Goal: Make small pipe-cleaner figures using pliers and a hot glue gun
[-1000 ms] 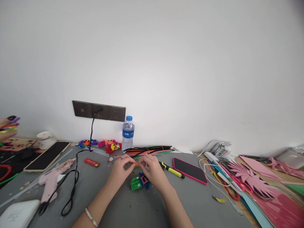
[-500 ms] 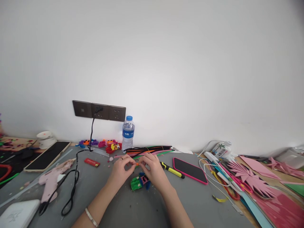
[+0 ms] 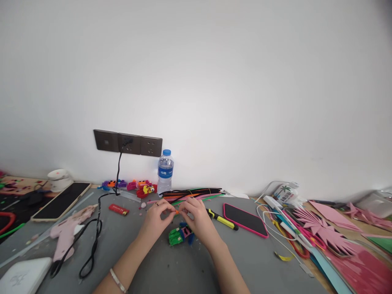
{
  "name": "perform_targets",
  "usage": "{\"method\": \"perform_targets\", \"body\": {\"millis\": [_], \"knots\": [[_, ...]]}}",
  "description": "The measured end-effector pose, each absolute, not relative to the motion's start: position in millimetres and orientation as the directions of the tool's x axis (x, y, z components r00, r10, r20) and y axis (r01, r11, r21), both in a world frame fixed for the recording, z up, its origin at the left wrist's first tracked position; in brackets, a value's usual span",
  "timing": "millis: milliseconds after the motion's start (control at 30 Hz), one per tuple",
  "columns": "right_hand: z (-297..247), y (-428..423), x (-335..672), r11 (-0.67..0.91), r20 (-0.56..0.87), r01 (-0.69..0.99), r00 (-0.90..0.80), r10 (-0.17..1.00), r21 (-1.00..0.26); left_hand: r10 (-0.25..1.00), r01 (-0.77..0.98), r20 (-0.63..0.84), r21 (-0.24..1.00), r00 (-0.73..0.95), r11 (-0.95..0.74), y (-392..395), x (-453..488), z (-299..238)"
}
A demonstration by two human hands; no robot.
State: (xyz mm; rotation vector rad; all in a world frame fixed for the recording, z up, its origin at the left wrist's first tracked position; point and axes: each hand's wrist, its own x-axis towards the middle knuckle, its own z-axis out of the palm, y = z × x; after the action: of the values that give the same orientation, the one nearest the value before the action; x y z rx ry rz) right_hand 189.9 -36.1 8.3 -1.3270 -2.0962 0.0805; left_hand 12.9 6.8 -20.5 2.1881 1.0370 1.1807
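My left hand (image 3: 156, 220) and my right hand (image 3: 197, 218) meet over the grey mat (image 3: 153, 261), fingertips pinched together on a small orange pipe-cleaner piece (image 3: 177, 212). Just below the hands lies a green, blue and purple pipe-cleaner figure (image 3: 180, 235). A bundle of loose pipe cleaners (image 3: 191, 193) in black, orange, pink and green lies right behind the hands. A yellow and black utility knife (image 3: 221, 218) rests beside my right hand.
A pink glue gun (image 3: 65, 232) with a black cord (image 3: 92, 245) lies left. A water bottle (image 3: 165, 170), finished figures (image 3: 141, 187) and a red lighter (image 3: 118, 209) stand behind. A pink-cased phone (image 3: 244, 219), cables, scissors (image 3: 306, 234) and pink paper cut-outs (image 3: 327, 232) fill the right.
Another person's hand holding pipe cleaners at the far left edge has gone out of view. My own hands stay pinched on the orange piece almost in place.
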Motion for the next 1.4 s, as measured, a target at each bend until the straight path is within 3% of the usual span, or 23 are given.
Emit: {"method": "perform_targets", "body": {"millis": [767, 1067, 1400], "knots": [[9.0, -36.3, 189.2, 0.497, 0.467, 0.787, -0.307, 0.829, -0.365, 0.783, 0.411, 0.491, 0.669, 0.382, -0.619, 4.2, 11.8, -16.7], [7.8, -35.3, 188.9, 0.514, 0.504, 0.804, -0.325, 0.800, -0.298, 0.779, 0.410, 0.488, 0.665, 0.393, -0.624, 2.9, 11.5, -17.1], [11.8, -35.8, 190.1, 0.491, 0.487, 0.800, -0.295, 0.822, -0.345, 0.783, 0.436, 0.513, 0.650, 0.353, -0.622, 4.3, 10.1, -17.2]]}}
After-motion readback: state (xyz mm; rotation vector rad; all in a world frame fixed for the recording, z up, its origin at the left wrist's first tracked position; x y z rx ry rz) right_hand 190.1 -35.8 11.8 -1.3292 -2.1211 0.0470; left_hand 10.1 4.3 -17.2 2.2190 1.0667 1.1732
